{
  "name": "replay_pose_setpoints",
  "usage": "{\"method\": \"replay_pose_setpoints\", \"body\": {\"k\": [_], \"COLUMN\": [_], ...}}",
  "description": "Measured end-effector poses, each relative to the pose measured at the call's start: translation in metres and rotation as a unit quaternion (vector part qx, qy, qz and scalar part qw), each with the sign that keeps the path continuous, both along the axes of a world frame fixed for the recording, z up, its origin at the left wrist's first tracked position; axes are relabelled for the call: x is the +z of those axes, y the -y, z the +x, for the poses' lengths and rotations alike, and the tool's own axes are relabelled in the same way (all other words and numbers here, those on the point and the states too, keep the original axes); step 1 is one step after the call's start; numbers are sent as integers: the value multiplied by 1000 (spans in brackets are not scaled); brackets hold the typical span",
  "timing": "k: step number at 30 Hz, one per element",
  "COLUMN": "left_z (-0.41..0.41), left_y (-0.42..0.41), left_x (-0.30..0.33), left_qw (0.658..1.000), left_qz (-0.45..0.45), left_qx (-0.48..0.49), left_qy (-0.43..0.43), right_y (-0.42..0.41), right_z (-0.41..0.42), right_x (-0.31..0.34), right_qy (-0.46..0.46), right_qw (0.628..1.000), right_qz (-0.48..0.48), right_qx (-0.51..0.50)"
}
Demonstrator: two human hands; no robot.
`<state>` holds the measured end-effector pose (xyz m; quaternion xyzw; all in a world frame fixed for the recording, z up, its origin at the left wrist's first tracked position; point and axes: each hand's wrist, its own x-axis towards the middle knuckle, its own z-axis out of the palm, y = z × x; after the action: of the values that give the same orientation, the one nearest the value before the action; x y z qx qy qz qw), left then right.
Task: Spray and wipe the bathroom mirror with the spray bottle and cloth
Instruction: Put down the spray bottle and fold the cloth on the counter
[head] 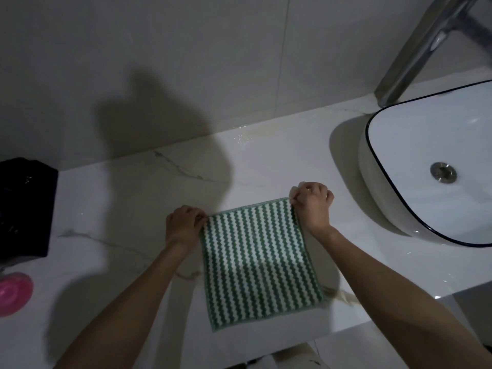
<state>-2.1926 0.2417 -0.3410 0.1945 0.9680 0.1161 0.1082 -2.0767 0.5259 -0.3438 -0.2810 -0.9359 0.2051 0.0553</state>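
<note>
A green-and-white striped cloth (259,258) is held spread flat over a white marbled counter (119,209), its far edge stretched taut between a person's two hands. The left hand (183,225) pinches the cloth's far left corner, fingers curled tight around the hem; the right hand (312,205) pinches the far right corner in the same way, knuckles up. From the fingers the cloth runs back toward the person, its near edge reaching roughly to the counter's front lip; whether it lies on the stone or hangs just above it cannot be told.

Beyond the right hand's fingers, off to the outer side, stands a white basin (415,155) with a dark rim and a metal drain, and behind it the base of a chrome faucet (415,51). Well out past the left hand sit a black object (25,206) and a pink round item (14,292) at the frame's edge. A tiled wall (186,62) rises past the fingertips.

Neither mirror nor spray bottle is in view. The step in hand appears to be readying or laying out the cloth; which side of the wiping this falls on cannot be judged. The next move probably calls for folding or gathering the cloth into one hand, freeing the other.
</note>
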Motion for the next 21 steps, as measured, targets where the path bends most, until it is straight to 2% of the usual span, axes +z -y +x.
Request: {"method": "replay_pose_setpoints", "body": {"k": [8, 14, 21], "left_z": [0, 13, 45], "left_y": [5, 23, 39], "left_x": [-1, 15, 22], "left_qw": [998, 985, 960], "left_qz": [23, 127, 182], "left_qx": [-29, -39, -95], "left_qy": [-47, -107, -192], "right_y": [0, -4, 0], "right_z": [0, 13, 51], "right_x": [2, 18, 35], "right_qy": [-9, -38, -68], "right_qw": [999, 997, 996], "right_qz": [-39, -73, -63], "right_qx": [-3, -13, 7]}}
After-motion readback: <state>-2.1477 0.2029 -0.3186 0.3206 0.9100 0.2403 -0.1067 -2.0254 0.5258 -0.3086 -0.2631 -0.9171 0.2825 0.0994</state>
